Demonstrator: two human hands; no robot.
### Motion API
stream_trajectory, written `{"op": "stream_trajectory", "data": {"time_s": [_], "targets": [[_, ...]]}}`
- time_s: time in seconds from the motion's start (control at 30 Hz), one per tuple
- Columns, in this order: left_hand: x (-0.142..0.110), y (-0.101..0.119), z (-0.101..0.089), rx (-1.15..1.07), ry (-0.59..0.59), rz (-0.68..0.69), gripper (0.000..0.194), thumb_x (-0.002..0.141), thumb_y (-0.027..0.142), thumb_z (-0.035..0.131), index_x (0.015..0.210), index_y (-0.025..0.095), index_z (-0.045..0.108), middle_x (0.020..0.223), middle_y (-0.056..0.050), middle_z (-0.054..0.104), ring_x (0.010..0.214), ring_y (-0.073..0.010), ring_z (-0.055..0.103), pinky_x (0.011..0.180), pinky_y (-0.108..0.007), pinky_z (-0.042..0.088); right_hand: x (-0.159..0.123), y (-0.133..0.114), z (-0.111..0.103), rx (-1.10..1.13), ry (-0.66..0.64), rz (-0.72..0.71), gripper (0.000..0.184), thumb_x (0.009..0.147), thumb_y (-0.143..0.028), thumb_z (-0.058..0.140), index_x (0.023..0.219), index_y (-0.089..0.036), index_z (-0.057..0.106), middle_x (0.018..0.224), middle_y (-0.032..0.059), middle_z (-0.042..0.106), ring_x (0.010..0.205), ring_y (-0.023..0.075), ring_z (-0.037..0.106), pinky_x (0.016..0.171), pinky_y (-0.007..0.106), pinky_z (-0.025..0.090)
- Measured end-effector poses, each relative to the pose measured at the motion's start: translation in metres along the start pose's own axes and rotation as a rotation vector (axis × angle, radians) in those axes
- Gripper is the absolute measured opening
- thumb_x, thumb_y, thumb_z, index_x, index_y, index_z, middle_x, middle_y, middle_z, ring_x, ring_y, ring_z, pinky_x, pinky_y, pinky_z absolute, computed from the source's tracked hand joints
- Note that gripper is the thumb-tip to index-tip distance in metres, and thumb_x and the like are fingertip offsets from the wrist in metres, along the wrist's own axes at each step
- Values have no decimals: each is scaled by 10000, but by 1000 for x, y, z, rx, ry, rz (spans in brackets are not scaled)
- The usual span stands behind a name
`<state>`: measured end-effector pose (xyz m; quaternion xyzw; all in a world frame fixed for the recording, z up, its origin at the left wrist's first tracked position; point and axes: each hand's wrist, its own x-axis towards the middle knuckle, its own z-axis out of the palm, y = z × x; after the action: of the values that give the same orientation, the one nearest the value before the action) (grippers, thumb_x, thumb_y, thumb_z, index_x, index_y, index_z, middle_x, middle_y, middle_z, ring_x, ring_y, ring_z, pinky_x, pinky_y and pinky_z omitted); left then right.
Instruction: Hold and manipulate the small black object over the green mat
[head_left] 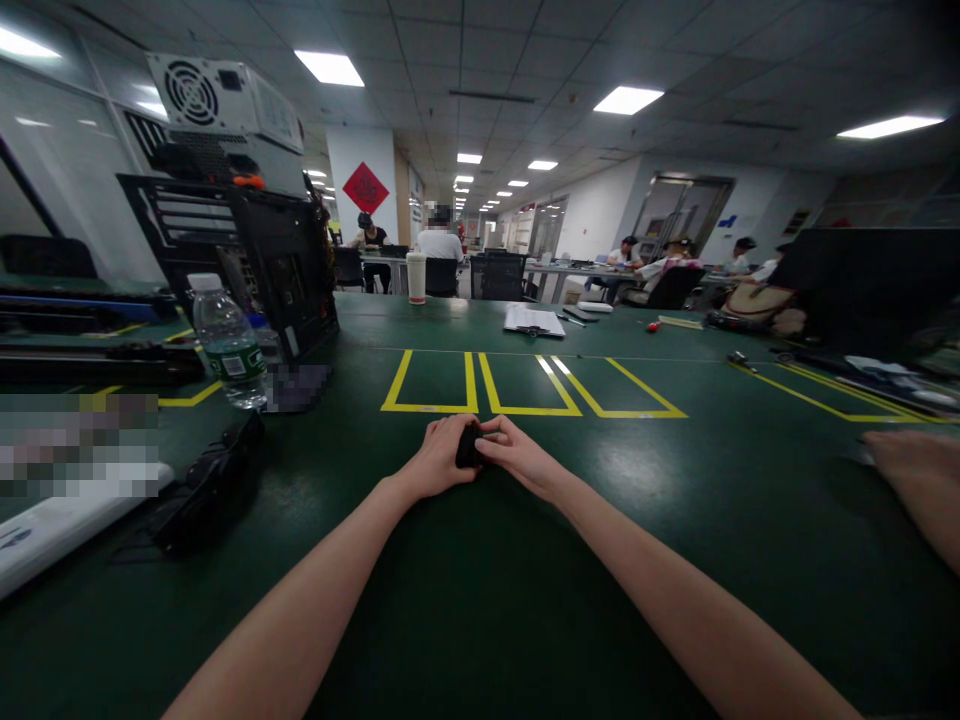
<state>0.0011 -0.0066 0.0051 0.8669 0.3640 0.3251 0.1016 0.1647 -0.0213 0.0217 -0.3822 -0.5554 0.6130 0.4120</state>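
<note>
Between my two hands is a small black object [469,447], partly covered by fingers, so its kind cannot be made out. My left hand [431,460] is closed around its left side, thumb low and fingers over the top. From the right, my right hand [519,455] pinches or presses on it with the thumb and fingertips. Both hands are low over the green table [480,600], just on the near side of the yellow tape outlines [532,410].
At left stand a water bottle [229,345], an open computer case [281,265] and a power supply [225,95] on top. Black sunglasses [206,480] lie nearer. Farther back are a clipboard [534,321] and a cup [416,278]. Another person's hand [915,480] rests at right.
</note>
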Motion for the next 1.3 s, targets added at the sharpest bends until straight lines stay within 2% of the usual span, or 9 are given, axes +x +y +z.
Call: {"op": "stream_trajectory", "data": {"time_s": [0.1,0.23,0.4,0.53,0.73,0.9,1.03,1.17,1.3], "targets": [[0,0,0,-2,2,5,591,599,204,641,1106,216,338,1057,-52,486,1008,-234,456,888,-400,302,2,1,2,10,34,0,233,687,-340,597,836,-203,481,812,3,553,823,150,539,808,355,402],[0,1,-1,-7,1,8,595,599,207,641,1110,211,337,1062,-58,485,1017,-232,452,897,-399,293,4,2,2,8,56,25,249,681,-321,609,860,-189,497,882,31,544,876,164,524,820,353,405],[0,1,-1,-12,2,4,594,602,213,641,1112,210,336,1072,-59,480,1024,-236,447,904,-405,285,3,-1,0,-1,26,37,239,673,-288,615,857,-174,516,922,39,546,906,171,522,831,357,400],[-1,2,-2,-14,-2,0,591,608,225,640,1115,208,337,1068,-59,481,1010,-240,456,892,-406,298,0,-3,0,-12,-5,33,317,618,-237,665,882,-199,494,875,13,570,872,170,543,808,359,409],[0,3,-3,-14,-5,2,587,602,200,644,1106,219,344,1073,-51,484,1028,-235,452,900,-407,294,1,1,2,-18,34,21,261,685,-381,593,854,-207,496,843,12,565,853,163,535,793,343,411],[0,2,-2,-6,-3,3,594,602,199,642,1114,202,340,1080,-63,480,1033,-234,447,907,-404,289,6,6,2,-22,73,28,260,681,-373,597,835,-183,510,890,35,541,874,167,515,801,345,405],[0,1,-1,0,1,1,597,595,202,646,1109,194,342,1079,-69,477,1033,-240,441,903,-406,289,5,3,2,-16,42,26,234,671,-325,612,820,-177,507,872,27,546,868,165,520,809,352,398],[0,2,-2,-5,-4,-2,589,608,218,638,1114,199,339,1072,-66,480,1010,-239,456,893,-408,299,-1,-3,1,-6,-5,10,326,602,-237,678,864,-199,488,842,2,561,857,161,534,818,350,393],[0,4,-4,-16,-10,1,587,609,207,635,1116,217,337,1078,-60,482,1023,-241,453,893,-410,295,-1,-1,0,5,-3,4,277,655,-308,635,864,-207,486,851,8,564,855,158,538,812,347,401]]}}
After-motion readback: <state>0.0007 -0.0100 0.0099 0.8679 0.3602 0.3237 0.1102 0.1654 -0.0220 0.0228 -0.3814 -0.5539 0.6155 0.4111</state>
